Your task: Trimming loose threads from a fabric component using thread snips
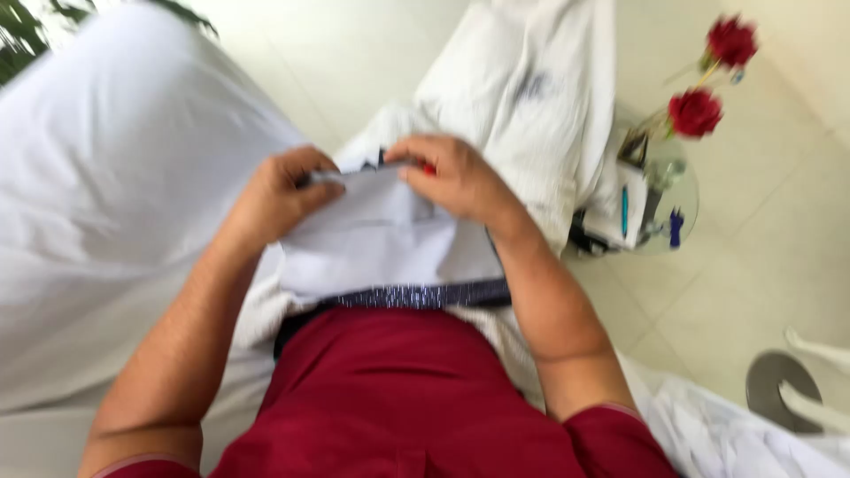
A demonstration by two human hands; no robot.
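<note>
Head view looks down over a dark red shirt (398, 398) to two bare forearms raised in front of the chest. Between them hangs a pale folded cloth (390, 235) with a dark patterned band along its lower edge, near the frame's centre. The left hand (279, 195), at ten o'clock from the cloth's middle, curls its fingers over the top corner, its grip pinching the fabric. The right hand (456, 177), at one o'clock, pinches the other top corner with thumb and fingertips pressed together. Both wrists bend inward, elbows spread wide.

Judging from the motion blur, the cloth is held only by its top edge; a loosened pinch on either corner could let that side drop and undo the fold. The loose lower part might also drag against the white bedding (106, 177) heaped around it.

Farther off, at two o'clock, a small round glass side table (682, 212) carries red artificial roses (695, 112) and small items; a swinging elbow or cloth could knock them.
</note>
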